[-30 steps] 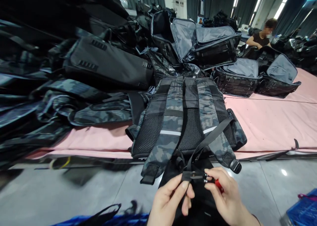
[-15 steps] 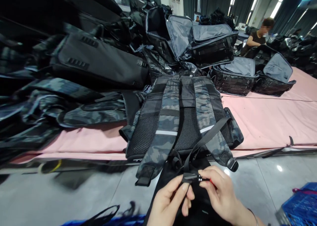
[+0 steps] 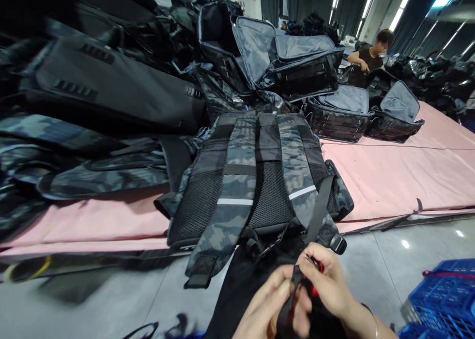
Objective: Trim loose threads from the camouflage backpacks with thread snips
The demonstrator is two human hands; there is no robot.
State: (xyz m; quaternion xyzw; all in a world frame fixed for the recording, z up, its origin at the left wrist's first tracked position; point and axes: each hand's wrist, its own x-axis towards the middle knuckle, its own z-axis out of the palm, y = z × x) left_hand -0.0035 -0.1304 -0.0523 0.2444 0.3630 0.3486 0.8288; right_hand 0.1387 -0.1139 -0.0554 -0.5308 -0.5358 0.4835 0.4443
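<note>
A camouflage backpack (image 3: 241, 180) lies with its back panel and shoulder straps facing up, its lower edge toward me. A black webbing strap (image 3: 319, 208) runs from its right side down to my hands. My left hand (image 3: 276, 299) is closed on the end part of this strap, pinching it between thumb and fingers. My right hand (image 3: 324, 277) is closed beside it, touching the strap, with red-handled thread snips (image 3: 318, 267) tucked in its fingers; the blades are mostly hidden. The right shoulder strap ends in a black buckle (image 3: 338, 243) just above my right hand.
The backpack rests on a pink-covered table (image 3: 386, 180). Open bags with grey lining (image 3: 256, 47) stand behind it, and dark bags (image 3: 122, 86) are piled at left. Blue crates (image 3: 445, 294) sit on the floor at right. A person (image 3: 371, 52) works farther back.
My hands have moved slightly right and brought the strap end from lying sideways to pointing down. The strap by the right side hangs steeper. The view has shifted to the right.
</note>
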